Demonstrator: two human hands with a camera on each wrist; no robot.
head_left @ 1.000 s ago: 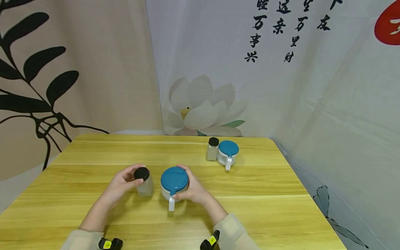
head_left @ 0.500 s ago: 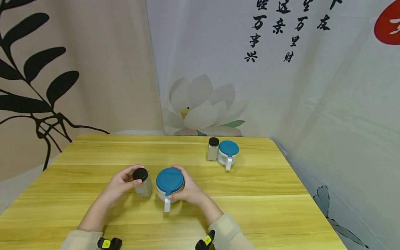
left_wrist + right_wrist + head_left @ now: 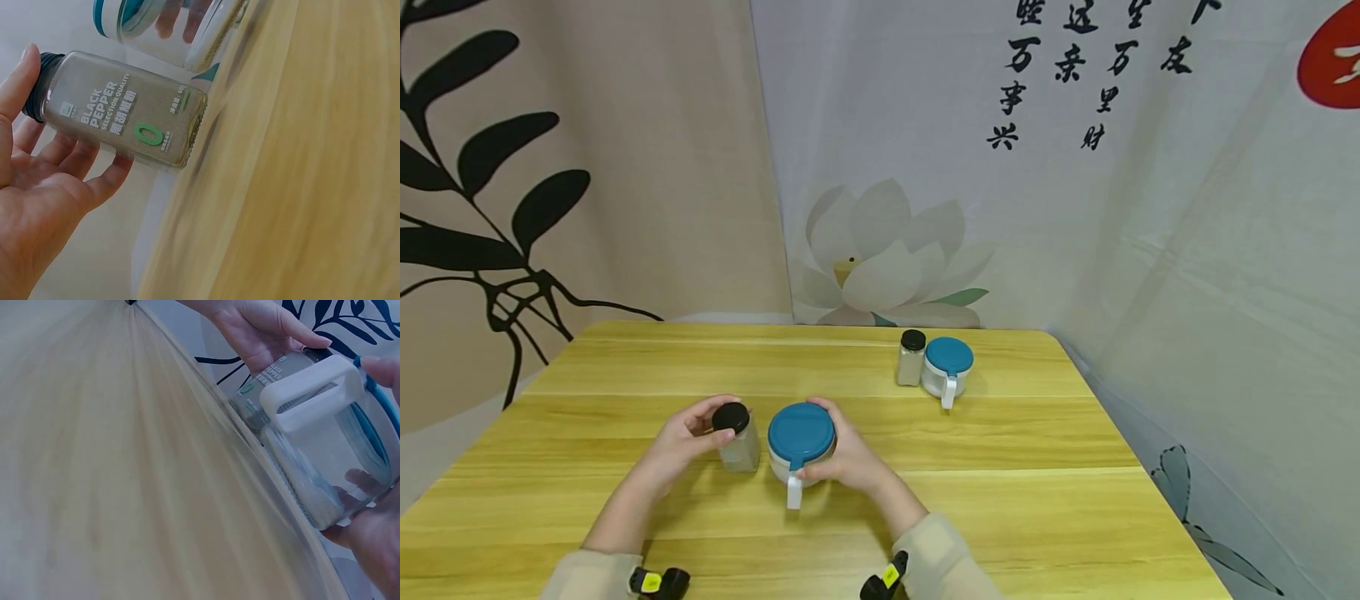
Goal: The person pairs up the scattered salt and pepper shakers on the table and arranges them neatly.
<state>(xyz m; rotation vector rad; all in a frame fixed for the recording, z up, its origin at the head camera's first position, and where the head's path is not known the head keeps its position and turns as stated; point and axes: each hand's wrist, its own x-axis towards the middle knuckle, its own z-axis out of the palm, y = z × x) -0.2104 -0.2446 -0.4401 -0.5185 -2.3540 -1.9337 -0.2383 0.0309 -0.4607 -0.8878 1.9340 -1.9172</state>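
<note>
In the head view my left hand point(image 3: 681, 442) grips a black-pepper jar point(image 3: 740, 447) with a black cap, thumb and fingers around its upper part. The left wrist view shows the jar's printed label and its grey-brown powder. Just to the right, my right hand point(image 3: 850, 450) holds a glass seasoning jar point(image 3: 802, 433) with a blue lid and a white handle that points toward me. In the right wrist view, its clear body point(image 3: 312, 469) shows white contents low inside. Both jars are upright, close to each other with a narrow gap between them.
Farther back on the wooden table point(image 3: 1037, 467) stand a second black-capped jar point(image 3: 911, 358) and another blue-lidded seasoning jar point(image 3: 948, 367), side by side. Behind the table hangs a printed cloth point(image 3: 880, 125).
My right hand has shifted the blue-lidded seasoning jar to the left, nearer the pepper jar. The left hand and its pepper jar have moved slightly left too. The jars at the back stay put.
</note>
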